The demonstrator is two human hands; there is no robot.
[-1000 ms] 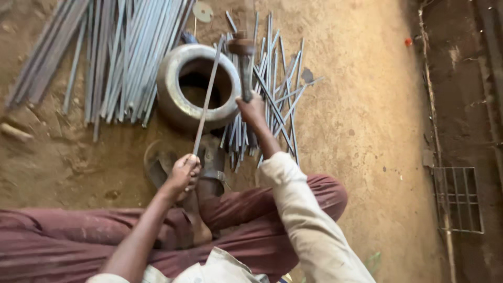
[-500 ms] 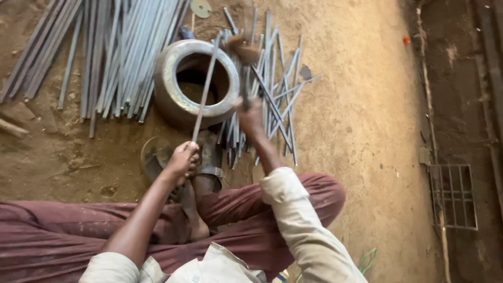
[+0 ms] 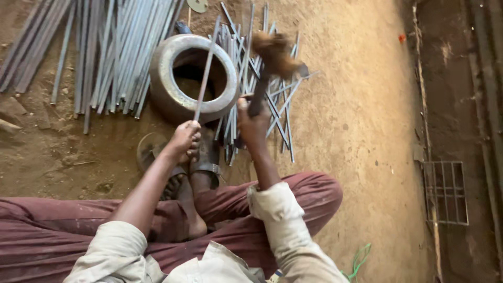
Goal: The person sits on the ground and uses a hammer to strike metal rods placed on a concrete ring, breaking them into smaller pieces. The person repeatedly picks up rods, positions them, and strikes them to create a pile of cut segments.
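My left hand [image 3: 184, 140] grips a thin metal rod [image 3: 206, 68] whose far end lies across a heavy metal ring [image 3: 167, 86] on the dirt floor. My right hand [image 3: 252, 123] is closed around the dark handle of a hammer [image 3: 273, 52]. Its rusty brown head is raised and blurred, above and to the right of the ring. My sandalled foot [image 3: 207, 160] rests just below the ring, between my hands.
A large pile of grey metal rods [image 3: 105, 47] lies at the upper left. A smaller crossed heap of rods [image 3: 277, 105] lies right of the ring. A metal grate [image 3: 445, 193] sits by a wall at right. A round metal disc [image 3: 197, 5] lies at the top.
My right hand has swung the hammer up and to the right, with its head now raised and blurred. The left hand still holds the rod on the ring.
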